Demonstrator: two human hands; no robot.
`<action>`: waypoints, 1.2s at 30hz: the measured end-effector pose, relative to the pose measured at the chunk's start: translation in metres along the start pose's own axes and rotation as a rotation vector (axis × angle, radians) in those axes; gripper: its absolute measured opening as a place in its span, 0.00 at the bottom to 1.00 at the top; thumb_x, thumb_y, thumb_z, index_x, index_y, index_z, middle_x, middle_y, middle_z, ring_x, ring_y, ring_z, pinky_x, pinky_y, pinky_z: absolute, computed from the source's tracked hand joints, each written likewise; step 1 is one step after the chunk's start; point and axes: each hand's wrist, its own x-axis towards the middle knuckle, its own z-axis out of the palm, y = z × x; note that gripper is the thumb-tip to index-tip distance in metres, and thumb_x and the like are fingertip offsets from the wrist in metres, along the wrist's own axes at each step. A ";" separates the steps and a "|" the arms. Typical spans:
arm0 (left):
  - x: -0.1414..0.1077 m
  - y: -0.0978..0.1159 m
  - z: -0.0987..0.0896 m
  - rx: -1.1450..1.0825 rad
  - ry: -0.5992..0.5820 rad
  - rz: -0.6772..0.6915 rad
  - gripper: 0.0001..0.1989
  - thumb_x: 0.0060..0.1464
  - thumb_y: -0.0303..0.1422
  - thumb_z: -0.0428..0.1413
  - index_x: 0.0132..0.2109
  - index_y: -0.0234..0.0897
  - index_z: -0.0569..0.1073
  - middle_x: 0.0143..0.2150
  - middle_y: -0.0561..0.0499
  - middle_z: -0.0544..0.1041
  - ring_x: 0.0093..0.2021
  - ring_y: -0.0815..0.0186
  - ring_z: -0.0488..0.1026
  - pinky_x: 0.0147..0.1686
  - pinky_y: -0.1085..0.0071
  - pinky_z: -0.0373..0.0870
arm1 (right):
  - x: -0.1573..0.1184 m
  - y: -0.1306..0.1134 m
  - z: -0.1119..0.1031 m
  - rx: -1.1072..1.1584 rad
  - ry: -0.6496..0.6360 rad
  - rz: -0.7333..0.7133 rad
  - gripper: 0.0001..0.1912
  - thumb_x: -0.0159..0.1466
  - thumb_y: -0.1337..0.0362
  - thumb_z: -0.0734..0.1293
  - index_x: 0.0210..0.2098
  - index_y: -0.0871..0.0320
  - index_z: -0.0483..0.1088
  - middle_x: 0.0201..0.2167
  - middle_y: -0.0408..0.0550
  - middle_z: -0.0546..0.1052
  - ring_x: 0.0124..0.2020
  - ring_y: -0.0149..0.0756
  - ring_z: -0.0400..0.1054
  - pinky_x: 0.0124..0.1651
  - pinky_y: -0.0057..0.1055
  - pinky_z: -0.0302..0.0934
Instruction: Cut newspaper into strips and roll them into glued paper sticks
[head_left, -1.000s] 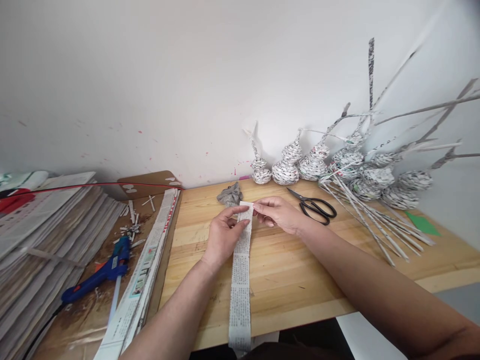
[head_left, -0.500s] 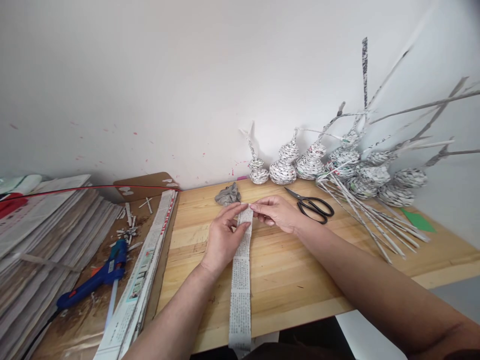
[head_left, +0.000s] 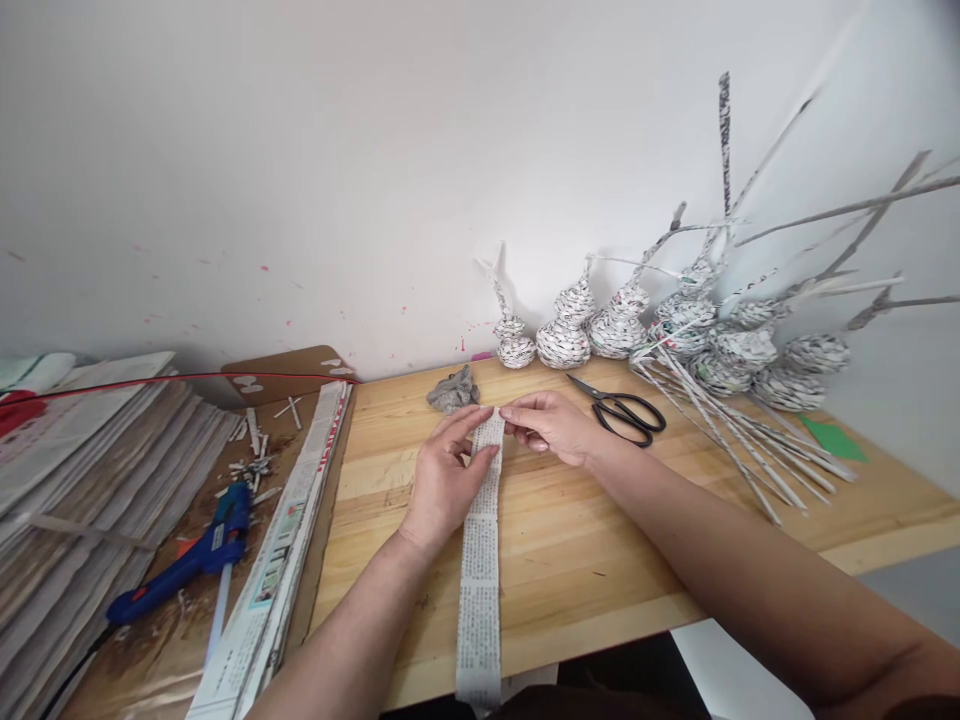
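Observation:
A long strip of newspaper (head_left: pixel 480 570) runs from the middle of the wooden table down past its front edge. My left hand (head_left: pixel 448 475) holds the strip near its far end, fingers on the left edge and thumb lying over the paper. At the far right corner of the strip, my right hand (head_left: pixel 551 425) pinches the paper between thumb and fingertips. Just beyond my left hand lies a crumpled grey cloth (head_left: pixel 453 388). Black-handled scissors (head_left: pixel 619 410) rest to the right of my right hand, their tip pointing back left.
Several woven-paper gourds (head_left: pixel 564 343) line the wall at the back right, beside a fan of rolled paper sticks (head_left: pixel 739 440). On the left are a blue glue gun (head_left: pixel 191 565), a pile of newspaper strips (head_left: pixel 281 570), and stacked newspapers (head_left: pixel 90 500). A green piece (head_left: pixel 834 438) lies far right.
Both hands keep the same grip on the strip, almost unmoved. The whole view has shifted very slightly.

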 end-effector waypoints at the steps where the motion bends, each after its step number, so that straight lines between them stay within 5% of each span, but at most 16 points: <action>1: 0.000 0.000 0.000 0.002 -0.002 0.001 0.20 0.51 0.28 0.58 0.53 0.41 0.74 0.56 0.44 0.72 0.48 0.62 0.74 0.42 0.67 0.73 | 0.000 0.001 0.001 -0.002 0.009 0.001 0.17 0.49 0.55 0.76 0.27 0.63 0.75 0.22 0.45 0.71 0.18 0.22 0.59 0.14 0.19 0.40; 18: -0.001 0.006 0.001 -0.004 -0.025 -0.044 0.23 0.50 0.27 0.59 0.54 0.44 0.74 0.57 0.45 0.72 0.36 0.69 0.74 0.34 0.72 0.72 | 0.001 0.003 0.007 -0.015 0.099 -0.024 0.21 0.45 0.50 0.77 0.22 0.61 0.68 0.19 0.40 0.68 0.17 0.22 0.55 0.14 0.21 0.36; 23: -0.004 0.014 0.001 -0.098 -0.086 -0.191 0.33 0.49 0.27 0.60 0.62 0.47 0.64 0.46 0.49 0.77 0.25 0.75 0.69 0.27 0.76 0.70 | -0.001 0.003 0.010 -0.031 0.108 -0.057 0.21 0.46 0.51 0.76 0.20 0.60 0.66 0.15 0.36 0.63 0.15 0.21 0.51 0.15 0.22 0.36; 27: -0.001 0.019 -0.003 -0.374 -0.151 -0.422 0.40 0.47 0.28 0.62 0.66 0.48 0.57 0.53 0.45 0.73 0.28 0.73 0.72 0.21 0.78 0.69 | -0.003 0.002 0.011 -0.081 0.130 -0.119 0.22 0.46 0.50 0.76 0.21 0.59 0.66 0.14 0.35 0.62 0.15 0.22 0.50 0.16 0.22 0.37; 31: 0.003 0.021 -0.008 -0.792 -0.219 -0.726 0.31 0.47 0.26 0.62 0.59 0.37 0.66 0.51 0.41 0.74 0.39 0.66 0.76 0.30 0.75 0.76 | -0.004 0.003 0.012 -0.181 0.131 -0.224 0.20 0.49 0.49 0.74 0.22 0.60 0.67 0.14 0.36 0.64 0.16 0.23 0.53 0.17 0.23 0.44; 36: -0.001 0.018 -0.001 -0.937 -0.303 -0.738 0.19 0.47 0.27 0.63 0.48 0.32 0.73 0.47 0.41 0.77 0.43 0.63 0.77 0.45 0.69 0.74 | -0.002 0.009 0.013 -0.158 0.104 -0.227 0.20 0.49 0.50 0.74 0.23 0.59 0.68 0.20 0.41 0.70 0.20 0.27 0.61 0.23 0.25 0.55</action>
